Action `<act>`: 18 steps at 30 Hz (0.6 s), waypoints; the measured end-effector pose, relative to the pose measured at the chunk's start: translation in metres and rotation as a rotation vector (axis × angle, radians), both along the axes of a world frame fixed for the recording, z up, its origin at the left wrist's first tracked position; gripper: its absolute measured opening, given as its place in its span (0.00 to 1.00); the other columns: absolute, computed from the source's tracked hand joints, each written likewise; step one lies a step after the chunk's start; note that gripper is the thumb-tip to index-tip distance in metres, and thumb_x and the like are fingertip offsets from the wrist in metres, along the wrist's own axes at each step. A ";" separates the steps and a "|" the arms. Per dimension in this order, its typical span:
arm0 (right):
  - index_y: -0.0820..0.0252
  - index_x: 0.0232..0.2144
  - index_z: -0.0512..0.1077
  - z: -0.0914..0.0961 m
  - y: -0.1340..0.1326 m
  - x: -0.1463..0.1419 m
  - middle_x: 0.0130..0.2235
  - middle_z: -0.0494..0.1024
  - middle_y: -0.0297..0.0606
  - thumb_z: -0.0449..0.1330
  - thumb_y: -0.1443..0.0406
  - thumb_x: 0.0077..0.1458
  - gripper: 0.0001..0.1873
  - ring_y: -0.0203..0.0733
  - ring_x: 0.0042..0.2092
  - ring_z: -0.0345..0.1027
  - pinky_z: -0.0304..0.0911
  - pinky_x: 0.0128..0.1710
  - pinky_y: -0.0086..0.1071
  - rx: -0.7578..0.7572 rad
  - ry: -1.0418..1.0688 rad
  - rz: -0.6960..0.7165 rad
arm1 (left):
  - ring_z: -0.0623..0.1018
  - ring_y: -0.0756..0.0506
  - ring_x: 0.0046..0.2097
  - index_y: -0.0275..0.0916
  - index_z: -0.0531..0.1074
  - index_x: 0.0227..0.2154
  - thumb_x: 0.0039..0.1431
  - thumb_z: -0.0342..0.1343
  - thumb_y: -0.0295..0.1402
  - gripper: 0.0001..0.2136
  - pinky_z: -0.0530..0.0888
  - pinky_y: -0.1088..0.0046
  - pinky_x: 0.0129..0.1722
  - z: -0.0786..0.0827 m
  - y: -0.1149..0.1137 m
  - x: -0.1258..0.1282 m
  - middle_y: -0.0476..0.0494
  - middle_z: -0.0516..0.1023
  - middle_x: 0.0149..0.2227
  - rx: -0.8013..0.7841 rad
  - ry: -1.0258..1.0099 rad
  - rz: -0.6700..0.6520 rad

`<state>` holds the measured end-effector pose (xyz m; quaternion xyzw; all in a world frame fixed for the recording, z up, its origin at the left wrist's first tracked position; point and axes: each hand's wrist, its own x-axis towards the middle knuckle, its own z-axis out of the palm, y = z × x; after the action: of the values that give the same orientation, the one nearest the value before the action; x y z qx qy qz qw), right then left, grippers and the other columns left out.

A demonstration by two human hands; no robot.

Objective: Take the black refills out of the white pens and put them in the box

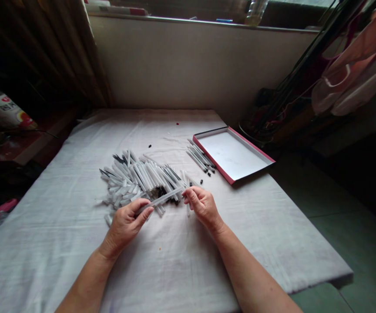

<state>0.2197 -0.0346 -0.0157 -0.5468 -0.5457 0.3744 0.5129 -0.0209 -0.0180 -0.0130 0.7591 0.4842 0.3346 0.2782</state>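
Note:
A clear pen barrel (166,198) runs between my two hands, just in front of a heap of clear pen barrels and black refills (139,178). My left hand (125,224) is closed round the barrel's near end. My right hand (203,204) pinches something small at the barrel's far end; I cannot make out what. Both hands hover low over the white cloth (162,261) that covers the table.
A shallow red-edged box lid (232,152) lies to the right, with a few finished pens (201,158) along its left side. The table edge drops off at the right. A labelled tub (1,108) stands far left. Bags and rods lean at the back right.

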 end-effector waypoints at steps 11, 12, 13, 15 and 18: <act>0.58 0.17 0.72 0.006 -0.004 -0.002 0.15 0.68 0.34 0.52 0.37 0.54 0.34 0.35 0.18 0.60 0.58 0.18 0.28 -0.063 0.088 0.090 | 0.81 0.47 0.34 0.40 0.77 0.36 0.62 0.53 0.42 0.12 0.75 0.76 0.35 -0.005 -0.004 0.008 0.44 0.82 0.32 0.178 0.077 -0.085; 0.58 0.17 0.71 0.006 -0.004 -0.003 0.15 0.68 0.34 0.53 0.38 0.54 0.33 0.34 0.18 0.60 0.58 0.19 0.28 -0.064 0.070 0.094 | 0.80 0.47 0.33 0.40 0.77 0.36 0.62 0.53 0.42 0.13 0.75 0.76 0.35 -0.004 -0.004 0.008 0.45 0.82 0.32 0.179 0.088 -0.086; 0.58 0.17 0.71 0.007 -0.005 -0.003 0.14 0.68 0.33 0.54 0.39 0.54 0.32 0.34 0.18 0.60 0.58 0.19 0.28 -0.067 0.056 0.100 | 0.80 0.48 0.32 0.40 0.77 0.35 0.62 0.53 0.43 0.13 0.74 0.76 0.34 -0.002 -0.004 0.009 0.45 0.82 0.31 0.170 0.103 -0.087; 0.59 0.17 0.70 0.009 -0.006 -0.003 0.14 0.67 0.31 0.55 0.41 0.55 0.31 0.33 0.18 0.58 0.57 0.19 0.26 -0.068 0.046 0.131 | 0.77 0.49 0.28 0.40 0.76 0.30 0.62 0.52 0.45 0.15 0.72 0.77 0.30 0.003 -0.003 0.008 0.47 0.79 0.27 0.108 0.129 -0.128; 0.60 0.19 0.71 0.013 -0.009 0.001 0.16 0.67 0.29 0.56 0.44 0.56 0.27 0.31 0.18 0.58 0.56 0.20 0.26 -0.049 0.064 0.239 | 0.69 0.52 0.22 0.39 0.71 0.20 0.63 0.47 0.48 0.22 0.66 0.78 0.25 0.011 0.000 0.004 0.50 0.71 0.19 -0.094 0.099 -0.287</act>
<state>0.2208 -0.0437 -0.0025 -0.4781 -0.5809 0.4634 0.4681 -0.0173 -0.0183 -0.0016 0.8222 0.3991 0.2307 0.3339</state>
